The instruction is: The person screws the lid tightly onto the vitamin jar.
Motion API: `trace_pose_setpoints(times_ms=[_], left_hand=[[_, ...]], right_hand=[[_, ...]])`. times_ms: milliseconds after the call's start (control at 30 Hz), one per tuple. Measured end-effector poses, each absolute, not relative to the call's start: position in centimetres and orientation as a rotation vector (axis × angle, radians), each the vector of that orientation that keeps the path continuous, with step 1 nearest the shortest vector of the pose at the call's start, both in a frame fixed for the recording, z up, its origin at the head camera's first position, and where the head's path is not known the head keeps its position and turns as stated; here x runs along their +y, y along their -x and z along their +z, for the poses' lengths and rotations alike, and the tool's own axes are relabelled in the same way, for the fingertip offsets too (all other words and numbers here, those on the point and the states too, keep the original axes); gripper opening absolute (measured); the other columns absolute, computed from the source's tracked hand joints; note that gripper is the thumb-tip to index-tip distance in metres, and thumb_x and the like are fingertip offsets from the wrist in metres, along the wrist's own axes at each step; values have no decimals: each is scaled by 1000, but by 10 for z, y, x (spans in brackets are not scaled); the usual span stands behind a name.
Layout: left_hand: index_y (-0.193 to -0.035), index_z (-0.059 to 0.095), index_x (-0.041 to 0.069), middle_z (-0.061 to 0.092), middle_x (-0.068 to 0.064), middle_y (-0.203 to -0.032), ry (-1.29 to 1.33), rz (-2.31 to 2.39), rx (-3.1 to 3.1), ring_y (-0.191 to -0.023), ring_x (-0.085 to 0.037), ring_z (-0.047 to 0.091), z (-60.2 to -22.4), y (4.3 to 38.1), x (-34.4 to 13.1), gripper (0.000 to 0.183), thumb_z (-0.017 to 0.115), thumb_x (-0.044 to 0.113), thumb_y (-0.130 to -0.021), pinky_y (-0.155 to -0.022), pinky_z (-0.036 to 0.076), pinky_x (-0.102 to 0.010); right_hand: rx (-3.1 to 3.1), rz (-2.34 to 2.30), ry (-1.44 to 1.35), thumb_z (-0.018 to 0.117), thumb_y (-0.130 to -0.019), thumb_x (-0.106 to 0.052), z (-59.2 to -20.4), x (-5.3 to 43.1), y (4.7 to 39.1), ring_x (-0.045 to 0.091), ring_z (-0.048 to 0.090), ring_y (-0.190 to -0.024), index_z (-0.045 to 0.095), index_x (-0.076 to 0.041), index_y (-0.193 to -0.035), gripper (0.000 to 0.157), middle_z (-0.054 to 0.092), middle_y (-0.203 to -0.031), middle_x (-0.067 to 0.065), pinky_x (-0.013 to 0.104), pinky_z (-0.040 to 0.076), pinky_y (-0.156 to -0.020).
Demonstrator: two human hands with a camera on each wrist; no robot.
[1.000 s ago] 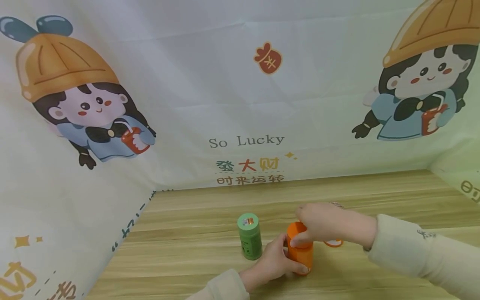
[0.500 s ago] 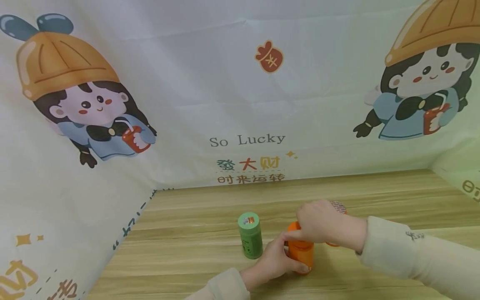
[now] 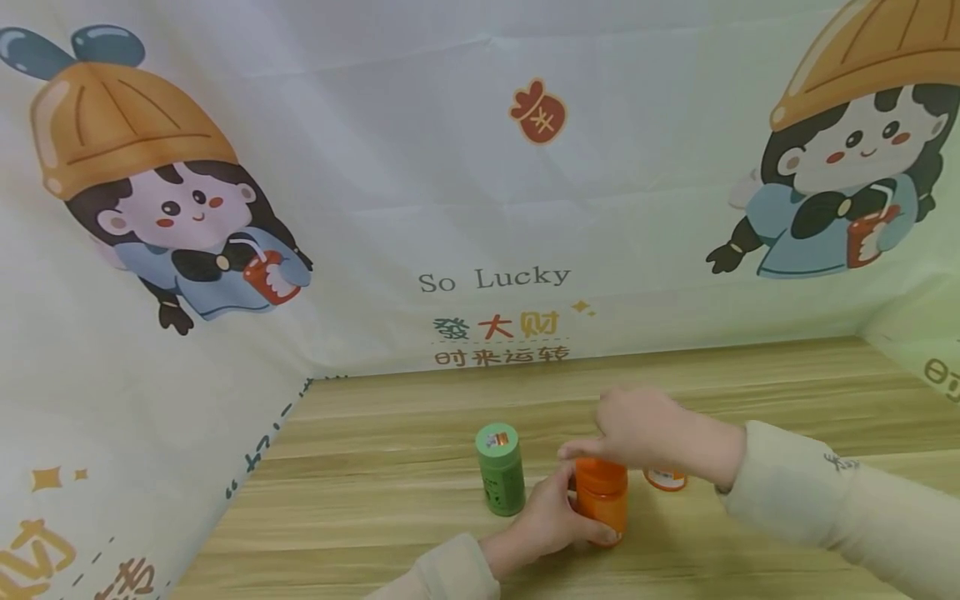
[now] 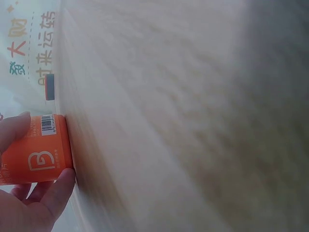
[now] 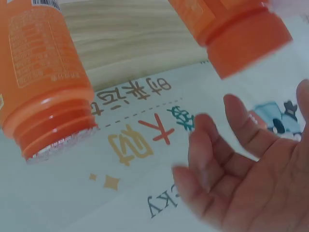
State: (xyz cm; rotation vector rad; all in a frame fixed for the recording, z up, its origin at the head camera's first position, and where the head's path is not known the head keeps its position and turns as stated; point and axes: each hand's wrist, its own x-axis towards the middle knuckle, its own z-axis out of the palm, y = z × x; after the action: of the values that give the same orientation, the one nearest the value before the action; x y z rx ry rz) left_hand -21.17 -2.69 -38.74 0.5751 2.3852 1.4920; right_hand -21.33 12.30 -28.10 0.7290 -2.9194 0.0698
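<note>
My left hand grips an orange bottle that stands upright on the table. Its thumb and fingers curl round the lower body, as the left wrist view also shows. In the right wrist view an orange cap sits on that bottle. My right hand hovers over this cap, its fingers loosely bent and apart from it, holding nothing. A second orange bottle is uncapped, with a threaded neck and a printed seal over its mouth. The head view has that bottle mostly hidden behind my right hand.
A green bottle with a lighter green lid stands to the left of my left hand. The wood-patterned table meets a white printed cloth at the back and left. A small dark-blue patch shows by the cloth.
My right hand's fingers have come off the cap, and the hand has risen a little above it. My left hand keeps the bottle in place.
</note>
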Motion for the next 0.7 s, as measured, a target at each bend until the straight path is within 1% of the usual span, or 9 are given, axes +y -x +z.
trace_pose_setpoints(times_ms=[100,167,200,233,333,400,467,567,700], left_hand=[[-119,49,9,59,2,-105,-571,1476,2396,-85,-12,60,-387,212,-27,63,82,12,-65,-74,49,-27],[-116,49,8,58,1,-103,-570,1469,2396,-86,-13,60,-387,211,-27,60,81,11,-66,-74,49,-28],[-114,49,8,58,1,-102,-568,1467,2394,-87,-13,60,-387,211,-27,58,81,11,-66,-75,49,-29],[-113,49,8,58,1,-101,-564,1466,2392,-87,-13,60,-387,211,-27,56,81,11,-66,-76,49,-29],[-110,49,8,58,1,-101,-555,1461,2394,-88,-13,60,-386,211,-27,54,81,11,-66,-79,48,-31],[-113,49,9,58,2,-103,-549,1458,2402,-88,-13,59,-386,211,-27,57,81,12,-66,-80,48,-32],[-116,48,8,58,2,-104,-546,1456,2411,-88,-13,59,-386,211,-27,61,82,12,-66,-79,48,-32],[-119,48,9,57,2,-104,-551,1461,2413,-87,-13,59,-387,211,-27,64,82,12,-65,-78,48,-31],[-121,47,9,57,2,-104,-557,1469,2411,-86,-11,58,-387,212,-27,66,82,12,-65,-76,48,-30]], right_hand=[[-2941,202,-946,60,-81,-53,-274,129,217,16,52,-71,61,-11,-76,43,53,-79,-1,32,45,-61],[-2930,258,-1125,64,-82,-40,-271,133,219,22,55,-88,64,-9,-95,34,57,-97,4,37,47,-76],[-2929,277,-1206,67,-82,-32,-270,135,219,24,54,-97,63,-9,-103,32,56,-107,6,39,46,-83],[-2931,295,-1283,69,-81,-24,-269,137,220,26,52,-104,62,-9,-109,32,54,-115,7,41,45,-88],[-2968,336,-1448,70,-78,-4,-268,142,220,29,44,-119,58,-10,-119,43,47,-131,10,41,41,-95],[-3008,351,-1505,67,-77,3,-268,145,221,27,42,-122,57,-13,-122,49,43,-135,8,38,41,-96],[-3032,370,-1549,65,-78,5,-268,147,222,26,41,-123,57,-15,-123,50,41,-137,8,36,41,-96],[-3062,384,-1562,63,-80,4,-268,148,223,24,41,-124,56,-16,-124,49,41,-138,6,35,41,-97],[-3058,377,-1558,64,-82,1,-269,149,222,23,42,-122,57,-13,-122,43,43,-135,6,34,41,-97]])
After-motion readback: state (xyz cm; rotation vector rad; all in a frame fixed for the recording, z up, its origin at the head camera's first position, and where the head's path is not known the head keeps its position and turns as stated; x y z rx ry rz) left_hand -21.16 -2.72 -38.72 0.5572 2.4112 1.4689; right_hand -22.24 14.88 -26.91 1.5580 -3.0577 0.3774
